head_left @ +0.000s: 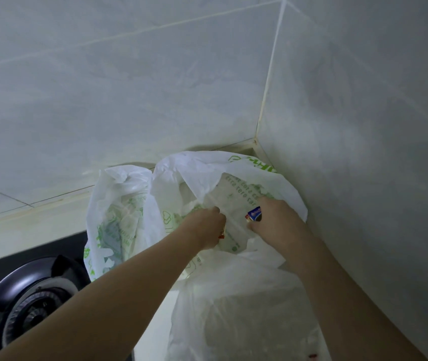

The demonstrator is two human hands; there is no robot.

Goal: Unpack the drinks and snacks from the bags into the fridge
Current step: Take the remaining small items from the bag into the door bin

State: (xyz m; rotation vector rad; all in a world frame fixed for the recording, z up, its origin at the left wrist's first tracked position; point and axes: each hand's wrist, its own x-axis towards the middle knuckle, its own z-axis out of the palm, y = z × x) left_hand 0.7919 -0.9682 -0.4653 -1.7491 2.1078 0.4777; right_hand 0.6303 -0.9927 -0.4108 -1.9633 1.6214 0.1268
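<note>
Nearest the lens, at about six o'clock, a clear plastic bag (236, 308) bulges up, its contents only a pale blur through the film. Just beyond it, toward twelve o'clock, stands the open white bag with green print (233, 175), pushed into the corner of the tiled wall (129, 87); both forearms reach into its mouth.

The right hand (273, 220) has its fingers curled round a small blue-and-white packet (254, 214), which sits at the bag's opening, barely raised. The left hand (209, 225) is closed on something with a flash of red and yellow at its lower edge (222, 234); what that item is cannot be told, nor whether the hand also pinches the bag film.

At nine o'clock from the open bag, touching its side, is a second printed bag (114, 217), its top knotted shut. Further out at eight o'clock lies the black gas burner (33, 300) of the hob. The fridge is not in view.

The risks, as I judge them: thin film may snag on the packets as they come out and drag the bag over, tipping goods onto the counter. The knotted bag leans close to the burner, so a shove leftward could push it onto the hob.
</note>
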